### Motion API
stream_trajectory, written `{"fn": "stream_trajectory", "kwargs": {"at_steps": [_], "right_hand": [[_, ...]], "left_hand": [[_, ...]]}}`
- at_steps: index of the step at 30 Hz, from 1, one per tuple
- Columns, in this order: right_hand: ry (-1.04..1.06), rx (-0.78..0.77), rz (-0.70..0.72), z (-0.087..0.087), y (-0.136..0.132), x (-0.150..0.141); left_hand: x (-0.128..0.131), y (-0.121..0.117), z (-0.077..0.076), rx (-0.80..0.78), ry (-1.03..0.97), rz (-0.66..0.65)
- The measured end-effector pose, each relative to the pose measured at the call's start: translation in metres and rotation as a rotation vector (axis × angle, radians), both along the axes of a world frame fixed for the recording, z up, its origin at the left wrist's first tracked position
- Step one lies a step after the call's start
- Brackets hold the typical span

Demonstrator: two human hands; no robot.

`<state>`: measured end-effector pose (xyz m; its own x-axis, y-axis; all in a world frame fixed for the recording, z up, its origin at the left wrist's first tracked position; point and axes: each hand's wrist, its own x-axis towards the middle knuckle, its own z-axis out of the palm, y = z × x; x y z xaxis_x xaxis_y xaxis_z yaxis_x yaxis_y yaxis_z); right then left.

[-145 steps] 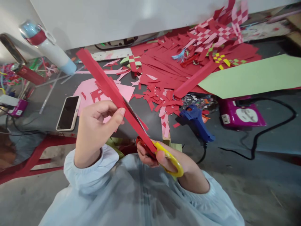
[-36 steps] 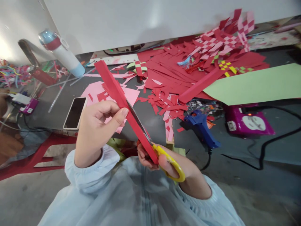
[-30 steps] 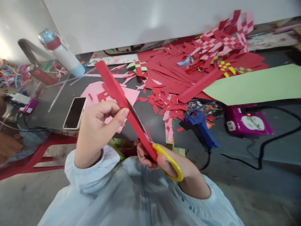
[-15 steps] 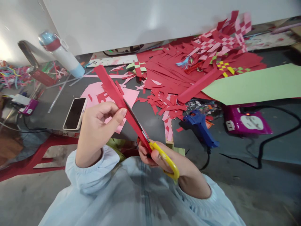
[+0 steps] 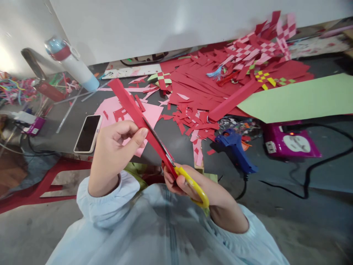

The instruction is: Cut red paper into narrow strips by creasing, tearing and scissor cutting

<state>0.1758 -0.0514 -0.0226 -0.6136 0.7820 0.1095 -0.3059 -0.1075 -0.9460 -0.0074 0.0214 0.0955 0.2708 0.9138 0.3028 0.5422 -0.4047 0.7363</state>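
Observation:
My left hand (image 5: 118,147) pinches a long red paper strip (image 5: 125,103) between thumb and fingers, its free end pointing up and to the left. Yellow-handled scissors (image 5: 194,186) are gripped in my right hand (image 5: 179,182), and their blades lie along the strip's right edge, pointing up toward my left thumb. The strip's lower end runs down to the fingers of my right hand. Behind the strip, a pink paper sheet (image 5: 153,110) with small red scraps on it lies on the dark table (image 5: 110,90).
Red cut paper (image 5: 193,88) and woven pieces (image 5: 242,53) pile up at the back. A blue glue gun (image 5: 235,151), a purple power box (image 5: 292,141) and green card (image 5: 300,97) lie to the right. A phone (image 5: 87,134) and a bottle (image 5: 74,68) are on the left.
The strip's upper end has shifted slightly to the left. My hands and the scissors hold almost the same place, with the blades still along the strip.

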Motion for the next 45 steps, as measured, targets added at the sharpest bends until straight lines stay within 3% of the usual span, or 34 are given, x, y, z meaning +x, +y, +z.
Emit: {"fn": "stream_trajectory", "kwargs": {"at_steps": [12, 23, 30, 39, 45], "right_hand": [[-0.022, -0.003, -0.010, -0.004, -0.002, 0.001], [0.049, -0.029, -0.017, -0.010, -0.003, 0.002], [0.047, -0.030, 0.007, -0.011, -0.005, 0.003], [0.067, -0.003, 0.082, 0.001, -0.002, 0.000], [0.066, -0.018, 0.105, 0.001, -0.001, -0.001]], "left_hand": [[-0.001, 0.000, 0.000, -0.027, 0.005, -0.002], [-0.008, 0.004, 0.002, -0.104, -0.026, -0.088], [-0.021, 0.019, 0.000, -0.108, -0.213, -0.116], [-0.012, 0.015, 0.002, -0.066, -0.098, -0.080], [-0.004, 0.006, 0.005, -0.043, -0.040, -0.026]]}}
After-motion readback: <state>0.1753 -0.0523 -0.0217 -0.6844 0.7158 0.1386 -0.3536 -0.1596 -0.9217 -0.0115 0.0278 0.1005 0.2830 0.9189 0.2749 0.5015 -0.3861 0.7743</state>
